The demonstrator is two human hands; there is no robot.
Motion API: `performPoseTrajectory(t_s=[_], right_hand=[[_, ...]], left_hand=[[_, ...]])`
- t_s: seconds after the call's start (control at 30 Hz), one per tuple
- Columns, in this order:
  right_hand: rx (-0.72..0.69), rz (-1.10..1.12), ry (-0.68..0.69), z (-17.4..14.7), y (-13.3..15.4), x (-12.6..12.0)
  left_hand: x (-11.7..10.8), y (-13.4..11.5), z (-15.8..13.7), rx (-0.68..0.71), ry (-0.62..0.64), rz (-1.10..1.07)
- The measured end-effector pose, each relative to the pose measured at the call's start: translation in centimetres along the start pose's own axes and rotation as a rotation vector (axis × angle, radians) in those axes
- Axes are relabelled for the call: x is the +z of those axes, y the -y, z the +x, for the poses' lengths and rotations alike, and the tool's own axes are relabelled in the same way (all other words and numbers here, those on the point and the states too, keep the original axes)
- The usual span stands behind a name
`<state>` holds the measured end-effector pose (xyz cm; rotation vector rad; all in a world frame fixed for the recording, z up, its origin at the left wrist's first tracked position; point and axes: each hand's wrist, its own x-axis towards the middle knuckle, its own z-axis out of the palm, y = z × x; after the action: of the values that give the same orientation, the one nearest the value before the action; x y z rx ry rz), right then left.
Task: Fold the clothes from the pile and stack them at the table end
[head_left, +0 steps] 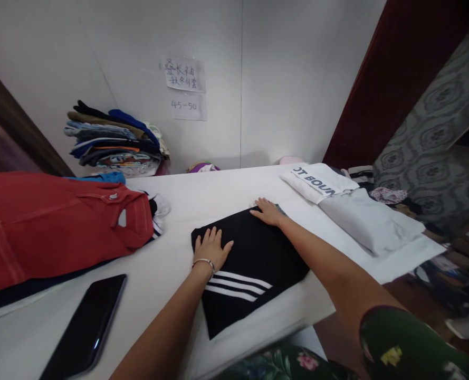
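Observation:
A folded black garment (258, 248) with three white stripes near its front corner lies flat on the white table (187, 195). My left hand (212, 247), with a bracelet at the wrist, rests palm down on the garment's left side, fingers spread. At the far right corner of the garment, my right hand (268, 212) lies flat with its fingers stretched out. A small bluish patch of fabric (280, 209) shows beside the right hand. Neither hand grips anything.
To the left are a red collared garment (60, 227) over other clothes and a phone (87, 327). A stack of folded clothes (115, 140) stands by the wall. White folded garments (348, 206) lie on the right. Paper notes (185, 76) hang on the wall.

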<state>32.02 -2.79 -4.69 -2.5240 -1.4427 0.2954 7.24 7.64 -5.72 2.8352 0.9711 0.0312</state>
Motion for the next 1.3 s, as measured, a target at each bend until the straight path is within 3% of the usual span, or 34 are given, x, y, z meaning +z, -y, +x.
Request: performPoseTrajectory(t_s=[0.07,0.17,0.3,0.37,0.53,0.7,0.83,1.0,1.13,1.3], right_hand=[[0.045,-0.027,-0.051,-1.0,-0.7,0.1],[0.107,0.002,-0.011,-1.8,-1.6,0.4],[0.104,0.133,0.014,-2.1,-2.0,-0.5],[0.103,0.2,-0.039,-3.2,-2.1,-1.1],[-0.003,0.487,-0.296,-9.1,-2.6,-1.1],[-0.027,0.626,-0.461,-16.1,-4.3,-0.4],[-0.108,0.574,-0.463,-20.5,-5.9,-0.1],[-0.303,0.398,-0.398,-23.2,-6.7,0.9],[-0.364,0.235,-0.37,-22.9,-6.5,1.5],[-0.381,0.153,-0.355,-21.4,-6.3,1.3]], left_hand=[[0.0,0.0,0.0,0.004,-0.011,-0.004],[0.0,-0.1,0.0,0.006,-0.005,-0.012],[-0.1,-0.1,0.0,0.008,-0.004,-0.03],[-0.1,0.0,0.0,0.012,-0.021,-0.046],[-0.2,0.3,-0.1,0.014,-0.103,-0.17],[-1.8,0.0,-1.0,0.099,-0.303,-0.345],[-2.9,-1.3,-4.6,0.325,-0.313,-0.385],[-1.5,-1.9,-11.1,0.552,-0.215,-0.244],[-0.1,-1.4,-13.3,0.53,-0.255,-0.148],[-0.2,-1.2,-12.9,0.504,-0.278,-0.155]])
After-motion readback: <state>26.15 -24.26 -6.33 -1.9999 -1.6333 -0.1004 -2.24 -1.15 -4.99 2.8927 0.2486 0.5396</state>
